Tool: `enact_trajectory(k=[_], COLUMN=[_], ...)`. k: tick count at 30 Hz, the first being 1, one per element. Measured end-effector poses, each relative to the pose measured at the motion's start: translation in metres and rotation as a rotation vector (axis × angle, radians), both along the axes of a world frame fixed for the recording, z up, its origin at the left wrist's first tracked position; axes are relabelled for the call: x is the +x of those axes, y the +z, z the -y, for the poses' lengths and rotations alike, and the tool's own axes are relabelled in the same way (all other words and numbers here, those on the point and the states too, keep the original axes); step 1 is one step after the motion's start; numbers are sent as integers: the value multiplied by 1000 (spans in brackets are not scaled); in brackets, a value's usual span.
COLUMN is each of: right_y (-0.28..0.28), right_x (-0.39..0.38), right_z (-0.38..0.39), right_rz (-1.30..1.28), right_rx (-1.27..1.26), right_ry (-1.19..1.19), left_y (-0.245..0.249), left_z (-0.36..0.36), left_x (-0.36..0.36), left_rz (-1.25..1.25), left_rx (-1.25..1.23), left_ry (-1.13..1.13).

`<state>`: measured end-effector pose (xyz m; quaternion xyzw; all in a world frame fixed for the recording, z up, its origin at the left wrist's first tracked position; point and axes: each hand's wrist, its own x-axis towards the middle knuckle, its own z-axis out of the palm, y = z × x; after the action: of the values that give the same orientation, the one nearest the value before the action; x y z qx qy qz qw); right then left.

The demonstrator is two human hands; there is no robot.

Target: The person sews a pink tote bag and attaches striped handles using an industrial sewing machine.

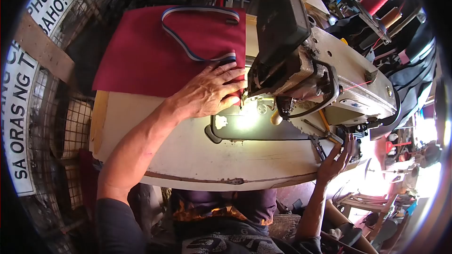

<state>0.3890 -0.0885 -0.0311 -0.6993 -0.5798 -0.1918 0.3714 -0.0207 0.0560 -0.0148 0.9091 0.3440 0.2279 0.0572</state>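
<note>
My left hand lies flat on a dark red piece of fabric, fingers pointing toward the sewing machine's needle area. A ribbon striped dark blue and white curves across the fabric, and one of its ends reaches my fingertips. Just right of that hand stands the sewing machine, its lamp shining brightly on the metal bed. At the machine's right end my right hand has its fingers stretched out, beside several hand tools. Nothing shows in its grasp.
The pale sewing table has a worn front edge close to my lap. Thread spools, one a large red cone, stand at the upper right. Wire mesh and lettered signs line the left side. Dark cloth hangs behind the machine.
</note>
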Motion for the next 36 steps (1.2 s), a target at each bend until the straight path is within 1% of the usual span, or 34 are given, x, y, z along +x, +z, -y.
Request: enact_trajectory(k=[3,4,7,8,11,12,15,19,20,25,28,31,32,35,36], right_y=[4,3,-7,-7,1,-8,-1,10,11,6,8,9,10,1,-2], right_x=[-5,-6,2,2,-6,6,2,-1,-4,1,-4,-6,-6,10,12], right_z=[-1,-1,5,6,4,5,5,-2,-2,-4,-4,-3,-3,-8,-5], right_rz=[38,53,-13,-24,28,-12,-30,2,-41,-64,-81,-85,-86,98,-95], right_rx=[59,82,44,34,11,-46,-188,-283,-296,-304,-299,-307,-308,-203,-313], right_ry=[-17,-29,-40,2,92,66,210,387,359,276,260,252,248,381,302], left_y=[-6,-15,-6,-11,-15,-17,-19,-21,-21,-18,-9,-8,-4,-9,-14], left_z=[-6,-10,-1,0,2,3,5,6,5,8,7,9,11,9,5], left_x=[0,-1,0,1,1,2,1,-1,-1,4,4,0,0,6,5], left_rz=[-37,-25,-111,-134,-97,-91,-82,-130,-124,-94,-25,-130,-188,-113,-91], left_rx=[46,92,86,101,158,114,108,60,77,186,411,173,218,304,365], left_ry=[37,62,281,313,323,337,330,320,324,379,409,421,417,432,408])
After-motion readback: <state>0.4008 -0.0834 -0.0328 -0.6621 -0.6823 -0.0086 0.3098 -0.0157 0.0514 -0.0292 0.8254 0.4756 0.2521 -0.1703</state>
